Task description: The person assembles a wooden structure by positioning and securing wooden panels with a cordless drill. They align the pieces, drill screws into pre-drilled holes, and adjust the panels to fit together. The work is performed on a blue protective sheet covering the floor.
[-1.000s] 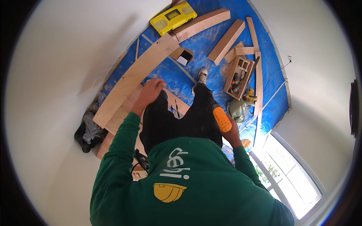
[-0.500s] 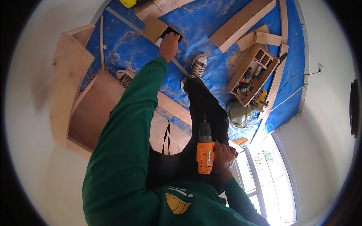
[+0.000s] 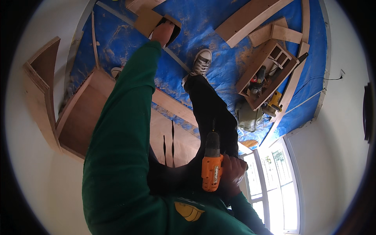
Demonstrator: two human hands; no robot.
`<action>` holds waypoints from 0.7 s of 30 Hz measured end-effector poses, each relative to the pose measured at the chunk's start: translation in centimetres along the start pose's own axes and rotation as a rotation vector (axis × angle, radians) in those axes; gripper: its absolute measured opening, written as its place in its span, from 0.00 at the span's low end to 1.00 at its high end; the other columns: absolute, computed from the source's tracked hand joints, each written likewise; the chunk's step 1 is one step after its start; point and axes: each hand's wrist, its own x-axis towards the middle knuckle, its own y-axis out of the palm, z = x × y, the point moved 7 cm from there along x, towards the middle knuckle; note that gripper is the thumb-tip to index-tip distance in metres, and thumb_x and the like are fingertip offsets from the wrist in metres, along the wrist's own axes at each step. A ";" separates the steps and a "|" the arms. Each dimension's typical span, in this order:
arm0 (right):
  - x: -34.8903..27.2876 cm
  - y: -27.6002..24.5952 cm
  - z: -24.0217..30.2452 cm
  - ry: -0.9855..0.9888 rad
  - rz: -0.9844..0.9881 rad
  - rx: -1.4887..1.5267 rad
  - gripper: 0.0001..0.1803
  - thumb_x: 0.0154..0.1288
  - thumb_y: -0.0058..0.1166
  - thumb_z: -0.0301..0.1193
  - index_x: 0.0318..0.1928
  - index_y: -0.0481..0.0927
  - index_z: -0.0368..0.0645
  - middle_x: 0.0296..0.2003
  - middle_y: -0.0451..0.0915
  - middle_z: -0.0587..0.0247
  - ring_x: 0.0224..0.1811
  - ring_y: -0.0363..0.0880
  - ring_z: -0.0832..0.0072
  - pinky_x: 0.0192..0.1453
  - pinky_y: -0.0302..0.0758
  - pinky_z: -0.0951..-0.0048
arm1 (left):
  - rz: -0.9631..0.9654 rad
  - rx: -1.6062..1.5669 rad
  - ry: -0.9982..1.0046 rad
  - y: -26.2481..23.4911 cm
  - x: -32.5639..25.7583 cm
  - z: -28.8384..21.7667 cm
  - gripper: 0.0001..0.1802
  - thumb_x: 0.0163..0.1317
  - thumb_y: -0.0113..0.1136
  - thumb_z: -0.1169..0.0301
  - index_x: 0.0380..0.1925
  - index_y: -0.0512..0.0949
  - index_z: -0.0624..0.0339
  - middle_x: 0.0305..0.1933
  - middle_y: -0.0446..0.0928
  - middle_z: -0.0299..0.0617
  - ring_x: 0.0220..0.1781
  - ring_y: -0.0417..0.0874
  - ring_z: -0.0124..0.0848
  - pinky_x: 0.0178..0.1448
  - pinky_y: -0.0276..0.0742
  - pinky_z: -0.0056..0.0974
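Observation:
My right hand [image 3: 233,171] is wrapped round the handle of an orange and black cordless drill [image 3: 212,173]. The drill lies over my lap, its bit pointing away from me. With my arm stretched far forward, my left hand [image 3: 163,33] reaches into the dark opening of a brown cardboard box [image 3: 146,22]. The fingers are down inside that box, so their grip and whatever they touch are hidden. Below the box, a thin pale strip [image 3: 176,58] runs across the blue sheet [image 3: 113,35] towards my shoe [image 3: 202,62].
On the right, a wooden tool box [image 3: 250,72] holds several tools, with a yellow power tool [image 3: 275,102] beside it. Long boards [image 3: 250,19] lie at the far right. Plywood box pieces [image 3: 84,113] stand on the left. A glass door [image 3: 274,184] is at the lower right.
My left hand has gone from the rim of the cardboard box deeper into its opening. The view has shifted slightly. My right hand keeps its hold on the drill.

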 end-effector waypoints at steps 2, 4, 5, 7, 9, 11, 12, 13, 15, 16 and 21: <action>0.3 -0.1 0.1 -0.022 -0.021 -0.019 0.15 0.68 0.67 0.32 0.54 0.87 0.43 0.36 0.86 0.61 0.38 0.88 0.62 0.53 0.74 0.55 | -0.133 0.028 0.043 -1.9 0.1 0.0 0.14 0.75 0.62 0.77 0.58 0.82 0.63 0.63 0.82 0.52 0.62 0.89 0.52 0.64 0.92 0.55; 0.3 0.0 -0.2 -0.014 -0.008 -0.025 0.15 0.68 0.67 0.31 0.54 0.86 0.42 0.36 0.86 0.62 0.38 0.88 0.62 0.52 0.73 0.55 | -0.148 -0.136 0.028 -2.9 -0.4 0.5 0.17 0.76 0.63 0.77 0.62 0.79 0.63 0.63 0.82 0.53 0.60 0.89 0.53 0.64 0.89 0.55; 0.2 0.0 -0.2 -0.021 -0.017 -0.020 0.15 0.69 0.66 0.31 0.54 0.86 0.42 0.36 0.86 0.62 0.38 0.88 0.62 0.52 0.73 0.55 | -0.176 -0.215 0.016 -3.6 -0.8 0.8 0.16 0.76 0.63 0.77 0.62 0.80 0.63 0.62 0.82 0.53 0.59 0.89 0.53 0.62 0.88 0.55; 0.0 0.3 -0.4 -0.024 0.000 -0.040 0.16 0.69 0.66 0.31 0.55 0.86 0.41 0.35 0.84 0.61 0.38 0.87 0.62 0.51 0.72 0.56 | -0.133 -0.377 -0.056 -4.6 -0.9 1.8 0.15 0.76 0.64 0.76 0.61 0.81 0.62 0.60 0.83 0.54 0.58 0.88 0.54 0.60 0.86 0.56; 0.0 0.5 -0.2 -0.035 -0.006 -0.085 0.16 0.69 0.66 0.31 0.55 0.86 0.41 0.34 0.83 0.62 0.38 0.86 0.62 0.50 0.71 0.56 | -0.306 -0.497 -0.012 -7.1 -1.7 1.2 0.13 0.76 0.65 0.74 0.58 0.83 0.62 0.55 0.84 0.55 0.55 0.88 0.56 0.57 0.84 0.57; 0.5 0.4 0.0 -0.044 -0.046 -0.100 0.17 0.68 0.66 0.32 0.56 0.86 0.41 0.34 0.82 0.62 0.38 0.86 0.62 0.49 0.70 0.56 | -0.401 -0.651 -0.068 -9.4 -3.4 1.0 0.10 0.79 0.65 0.71 0.53 0.83 0.65 0.49 0.85 0.53 0.52 0.90 0.51 0.55 0.84 0.54; 0.8 0.2 0.4 -0.059 -0.055 -0.103 0.18 0.68 0.67 0.32 0.56 0.86 0.42 0.34 0.81 0.63 0.38 0.85 0.62 0.49 0.70 0.55 | -0.423 -0.745 -0.140 -10.2 -4.8 0.6 0.11 0.83 0.63 0.68 0.49 0.82 0.68 0.46 0.86 0.51 0.50 0.92 0.45 0.55 0.85 0.50; 1.0 -0.1 0.8 -0.080 -0.065 -0.079 0.18 0.67 0.68 0.35 0.55 0.86 0.44 0.35 0.82 0.62 0.38 0.85 0.62 0.49 0.70 0.55 | -0.298 -0.960 -0.292 -10.0 -6.1 0.3 0.14 0.82 0.64 0.65 0.49 0.82 0.68 0.47 0.87 0.48 0.48 0.92 0.38 0.54 0.86 0.47; 1.8 -0.2 1.3 -0.025 0.003 -0.127 0.21 0.63 0.71 0.37 0.55 0.85 0.47 0.38 0.83 0.61 0.41 0.86 0.59 0.49 0.71 0.53 | -0.256 -1.431 -0.385 -11.4 -10.8 -1.7 0.15 0.82 0.64 0.64 0.52 0.80 0.68 0.48 0.87 0.48 0.46 0.91 0.34 0.56 0.89 0.42; 1.8 -0.8 2.0 -0.073 0.027 -0.109 0.22 0.62 0.72 0.37 0.55 0.84 0.47 0.39 0.84 0.60 0.43 0.86 0.58 0.49 0.72 0.51 | -0.190 -1.669 -0.466 -11.7 -13.5 -3.7 0.15 0.83 0.64 0.65 0.53 0.79 0.68 0.49 0.88 0.49 0.49 0.93 0.37 0.59 0.91 0.42; 5.4 -2.5 5.1 -0.193 0.139 -0.184 0.22 0.63 0.74 0.39 0.54 0.82 0.48 0.44 0.86 0.56 0.51 0.87 0.50 0.54 0.74 0.45 | -0.069 -2.265 -0.452 -18.8 -27.3 -9.5 0.13 0.86 0.62 0.66 0.58 0.76 0.63 0.54 0.85 0.47 0.56 0.93 0.42 0.64 0.94 0.46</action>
